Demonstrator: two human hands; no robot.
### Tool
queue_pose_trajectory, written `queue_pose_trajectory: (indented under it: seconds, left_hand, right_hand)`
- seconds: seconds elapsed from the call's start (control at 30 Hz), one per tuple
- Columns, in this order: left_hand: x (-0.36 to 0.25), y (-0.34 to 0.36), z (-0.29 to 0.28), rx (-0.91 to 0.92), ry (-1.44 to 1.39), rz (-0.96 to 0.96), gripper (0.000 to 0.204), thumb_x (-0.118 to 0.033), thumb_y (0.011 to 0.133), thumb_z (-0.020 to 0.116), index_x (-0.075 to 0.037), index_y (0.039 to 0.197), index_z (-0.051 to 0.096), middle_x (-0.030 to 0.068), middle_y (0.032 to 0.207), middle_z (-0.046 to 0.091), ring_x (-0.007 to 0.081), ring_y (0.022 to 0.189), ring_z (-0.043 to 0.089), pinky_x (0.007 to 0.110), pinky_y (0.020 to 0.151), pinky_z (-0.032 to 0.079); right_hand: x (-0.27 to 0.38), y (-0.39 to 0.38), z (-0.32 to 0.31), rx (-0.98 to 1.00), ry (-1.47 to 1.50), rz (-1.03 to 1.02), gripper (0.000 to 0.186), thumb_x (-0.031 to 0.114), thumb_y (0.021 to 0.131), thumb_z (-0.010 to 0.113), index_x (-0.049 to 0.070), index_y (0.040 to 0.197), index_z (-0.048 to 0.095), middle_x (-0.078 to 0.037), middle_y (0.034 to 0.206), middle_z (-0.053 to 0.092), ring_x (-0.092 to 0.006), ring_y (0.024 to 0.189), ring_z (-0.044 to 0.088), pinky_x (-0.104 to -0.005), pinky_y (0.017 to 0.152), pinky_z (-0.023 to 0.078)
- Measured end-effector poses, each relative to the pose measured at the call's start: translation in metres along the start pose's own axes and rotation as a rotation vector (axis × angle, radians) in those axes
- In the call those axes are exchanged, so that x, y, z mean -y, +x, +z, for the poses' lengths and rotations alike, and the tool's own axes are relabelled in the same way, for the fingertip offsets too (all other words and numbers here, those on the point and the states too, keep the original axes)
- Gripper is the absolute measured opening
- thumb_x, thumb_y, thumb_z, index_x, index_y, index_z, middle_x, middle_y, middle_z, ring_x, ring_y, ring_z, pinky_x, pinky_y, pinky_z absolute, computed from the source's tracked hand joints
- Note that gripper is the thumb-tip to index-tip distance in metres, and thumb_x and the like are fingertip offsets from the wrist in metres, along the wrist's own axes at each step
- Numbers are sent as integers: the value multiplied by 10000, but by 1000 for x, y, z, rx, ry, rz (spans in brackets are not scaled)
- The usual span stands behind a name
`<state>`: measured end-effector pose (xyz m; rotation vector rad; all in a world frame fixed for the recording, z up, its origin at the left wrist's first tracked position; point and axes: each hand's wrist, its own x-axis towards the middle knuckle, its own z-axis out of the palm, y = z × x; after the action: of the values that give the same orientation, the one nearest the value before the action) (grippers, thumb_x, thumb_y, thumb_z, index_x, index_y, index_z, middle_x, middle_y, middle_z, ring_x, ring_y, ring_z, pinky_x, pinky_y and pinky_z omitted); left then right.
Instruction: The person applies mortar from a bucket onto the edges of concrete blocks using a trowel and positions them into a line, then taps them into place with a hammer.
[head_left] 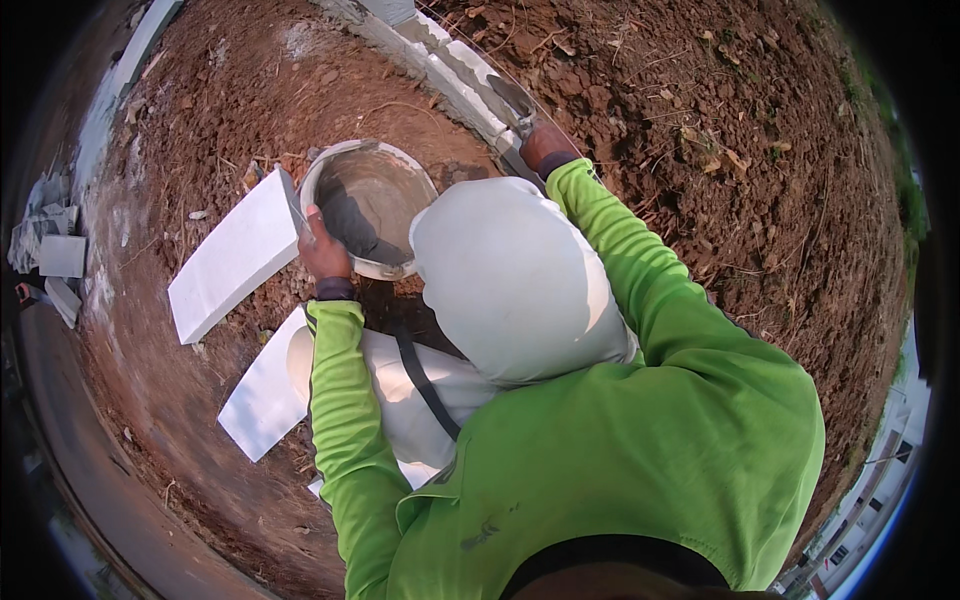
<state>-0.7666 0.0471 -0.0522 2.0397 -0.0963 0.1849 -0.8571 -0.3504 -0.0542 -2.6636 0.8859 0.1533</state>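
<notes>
My left hand [325, 250] grips the left side of a round, mortar-smeared bucket [395, 190], its fingers at the rim. Grey wet mix lies in the bottom of the bucket, partly in shadow. My right hand [548, 146] reaches forward to a low course of pale blocks [455, 75] and is closed around a trowel, whose handle is mostly hidden. The grey trowel blade [510, 97] lies over the top of that course, where grey mortar shows. Just left of the bucket, a white block [235, 262] rests on the soil.
Another white block [262, 388] lies beside my left leg. A thin string [497, 62] runs along the wall. Loose, clumpy reddish soil [720, 150] covers the right side. Several blocks [62, 256] are heaped at the far left.
</notes>
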Motion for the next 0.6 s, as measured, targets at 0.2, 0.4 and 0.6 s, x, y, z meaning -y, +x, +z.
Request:
queue_pose_trajectory:
  seconds: [0.2,0.4,0.6]
  left_hand:
    - [-15,-6,-8,5,91,-63,616,-467,1018,470,123,1081,638,240,933,681,366,850,606,414,842,454]
    - [-22,-4,-2,-29,-62,-67,627,-486,1012,478,118,1050,645,230,900,681,327,821,610,415,812,454]
    - [-23,-5,0,2,-56,-91,627,-487,1014,475,111,1095,644,219,947,693,307,866,627,397,844,463]
  right_hand:
    - [-2,-37,-11,89,-72,17,341,202,897,513,-29,1120,628,-296,1009,684,-412,966,685,-482,868,538]
    - [-25,-89,-11,58,-141,48,418,294,921,513,-17,1193,581,-284,943,689,-423,883,690,-511,782,546]
    - [-54,-91,7,17,-121,13,546,410,899,571,-9,1247,544,-253,908,693,-419,852,688,-519,754,545]
